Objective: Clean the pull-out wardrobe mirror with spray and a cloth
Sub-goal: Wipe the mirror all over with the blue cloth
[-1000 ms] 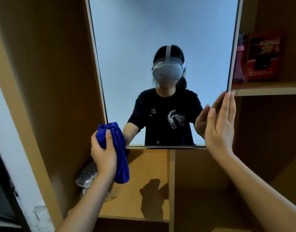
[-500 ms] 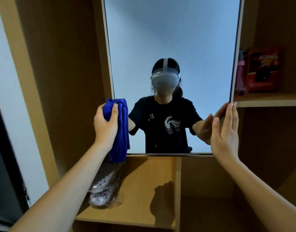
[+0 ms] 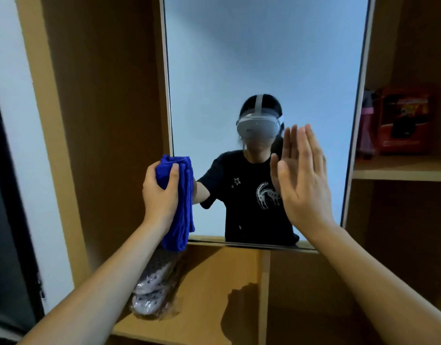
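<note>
Gripping a folded blue cloth [image 3: 179, 202], the left hand [image 3: 160, 195] has its thumb and fingers curled round the upper part of the fabric, and the rest hangs down in soft, ribbed folds past the mirror's lower left corner. That grip is closed on the cloth, which lies against or just before the left edge of the mirror [image 3: 239, 70]; touch cannot be told for sure. The mirror is a tall, smooth rectangular pane in a thin pale frame, standing out from a wardrobe [image 3: 102, 95] of matt, tan wood-look board. The right hand [image 3: 304, 185] is raised flat before the glass, fingers straight and close together, its grip open and holding nothing; whether it touches the pane cannot be told. Reflected in the glass is a person in a dark T-shirt with a pale cat print and small stars, wearing a grey headset. Below left, on the lower shelf [image 3: 214, 295], pale perforated shoes [image 3: 152, 287] lie in crinkled clear plastic. On the right shelf stands a glossy red box [image 3: 403, 120]; its printing is too blurred to read.
</note>
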Action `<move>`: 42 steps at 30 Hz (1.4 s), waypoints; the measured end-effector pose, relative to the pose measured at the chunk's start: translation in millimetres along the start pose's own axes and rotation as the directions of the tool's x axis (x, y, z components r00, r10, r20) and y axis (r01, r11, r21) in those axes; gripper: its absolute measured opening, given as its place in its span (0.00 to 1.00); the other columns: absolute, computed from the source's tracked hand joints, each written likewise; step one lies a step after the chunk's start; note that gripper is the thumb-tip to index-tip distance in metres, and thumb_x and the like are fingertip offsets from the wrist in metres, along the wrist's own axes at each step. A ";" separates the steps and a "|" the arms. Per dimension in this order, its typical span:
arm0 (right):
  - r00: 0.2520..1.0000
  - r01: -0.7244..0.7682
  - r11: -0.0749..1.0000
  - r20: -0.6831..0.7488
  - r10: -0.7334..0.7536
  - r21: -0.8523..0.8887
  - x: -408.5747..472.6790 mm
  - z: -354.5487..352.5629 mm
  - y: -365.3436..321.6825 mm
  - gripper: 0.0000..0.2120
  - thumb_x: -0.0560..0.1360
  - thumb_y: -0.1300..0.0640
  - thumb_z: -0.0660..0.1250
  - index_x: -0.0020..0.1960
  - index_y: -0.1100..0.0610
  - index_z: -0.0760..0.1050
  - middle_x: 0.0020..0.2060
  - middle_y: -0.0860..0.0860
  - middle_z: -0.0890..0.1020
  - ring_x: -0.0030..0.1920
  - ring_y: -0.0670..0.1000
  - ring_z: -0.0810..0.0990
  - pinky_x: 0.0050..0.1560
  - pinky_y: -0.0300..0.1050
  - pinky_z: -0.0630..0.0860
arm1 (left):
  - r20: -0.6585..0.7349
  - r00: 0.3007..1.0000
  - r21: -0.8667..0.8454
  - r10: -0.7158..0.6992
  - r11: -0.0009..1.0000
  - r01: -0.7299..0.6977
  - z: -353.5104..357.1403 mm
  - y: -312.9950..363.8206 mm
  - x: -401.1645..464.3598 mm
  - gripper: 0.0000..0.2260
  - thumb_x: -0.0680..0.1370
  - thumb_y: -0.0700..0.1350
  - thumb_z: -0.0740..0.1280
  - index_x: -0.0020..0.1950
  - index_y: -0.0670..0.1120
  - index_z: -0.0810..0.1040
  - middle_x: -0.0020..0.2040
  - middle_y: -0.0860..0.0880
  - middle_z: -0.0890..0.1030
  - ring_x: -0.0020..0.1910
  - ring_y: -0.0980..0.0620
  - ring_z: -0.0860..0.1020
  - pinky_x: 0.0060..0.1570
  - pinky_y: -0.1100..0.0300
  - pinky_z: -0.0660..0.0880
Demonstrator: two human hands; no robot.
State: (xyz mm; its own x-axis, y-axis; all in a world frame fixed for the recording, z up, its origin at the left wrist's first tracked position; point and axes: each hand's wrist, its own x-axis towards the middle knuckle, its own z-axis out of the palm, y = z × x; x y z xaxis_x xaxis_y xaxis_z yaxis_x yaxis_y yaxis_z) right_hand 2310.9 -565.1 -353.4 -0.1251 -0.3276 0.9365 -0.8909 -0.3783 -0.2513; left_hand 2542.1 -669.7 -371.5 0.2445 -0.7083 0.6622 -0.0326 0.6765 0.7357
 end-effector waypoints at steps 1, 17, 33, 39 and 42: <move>0.999 0.032 0.998 0.020 -0.033 0.054 6.9 5.4 -7.0 0.30 0.81 0.56 0.58 0.79 0.54 0.50 0.78 0.48 0.53 0.77 0.45 0.50 0.74 0.58 0.57 | -0.012 1.000 -0.008 0.014 1.000 -0.014 1.9 2.4 2.2 0.12 0.80 0.51 0.65 0.61 0.49 0.74 0.52 0.54 0.79 0.50 0.59 0.79 0.51 0.63 0.75; 0.882 0.277 0.952 0.358 -0.305 0.130 179.6 43.9 -147.3 0.31 0.76 0.65 0.65 0.76 0.61 0.59 0.75 0.56 0.62 0.77 0.52 0.57 0.74 0.54 0.61 | 0.065 0.981 -0.069 -0.181 0.980 0.185 17.0 133.7 102.6 0.09 0.79 0.39 0.67 0.59 0.45 0.77 0.51 0.47 0.82 0.51 0.49 0.81 0.53 0.53 0.78; 0.835 0.084 0.996 0.547 -0.056 -0.026 264.8 36.0 -191.7 0.32 0.75 0.65 0.59 0.77 0.62 0.53 0.75 0.57 0.61 0.76 0.52 0.58 0.71 0.52 0.66 | 0.216 0.880 -0.243 -0.422 0.850 0.467 18.4 245.7 201.8 0.10 0.79 0.37 0.62 0.58 0.43 0.78 0.53 0.45 0.83 0.53 0.49 0.81 0.52 0.62 0.77; 0.843 -0.052 0.997 0.533 0.077 -0.062 274.4 33.5 -216.7 0.31 0.76 0.58 0.55 0.77 0.59 0.51 0.76 0.54 0.60 0.77 0.50 0.54 0.73 0.48 0.62 | 0.276 0.805 -0.325 -0.524 0.738 0.592 13.1 267.7 216.1 0.17 0.81 0.35 0.53 0.56 0.46 0.80 0.51 0.48 0.84 0.54 0.50 0.81 0.52 0.60 0.76; 0.846 -0.075 0.992 0.520 0.115 -0.098 275.0 41.8 -225.9 0.32 0.75 0.55 0.53 0.77 0.61 0.53 0.76 0.55 0.58 0.77 0.51 0.52 0.73 0.46 0.57 | 0.329 0.784 -0.263 -0.526 0.746 0.611 6.6 269.1 225.0 0.15 0.81 0.34 0.57 0.57 0.46 0.81 0.53 0.47 0.84 0.56 0.48 0.81 0.56 0.57 0.76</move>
State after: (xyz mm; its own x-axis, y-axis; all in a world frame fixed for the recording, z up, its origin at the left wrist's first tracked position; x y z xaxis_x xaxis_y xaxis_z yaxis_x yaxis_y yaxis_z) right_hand 2496.0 -606.0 -49.3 0.0189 -0.7712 0.6363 -0.9174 -0.2664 -0.2956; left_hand 2581.9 -648.4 -23.5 -0.1099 -0.9777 0.1787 0.3802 0.1248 0.9164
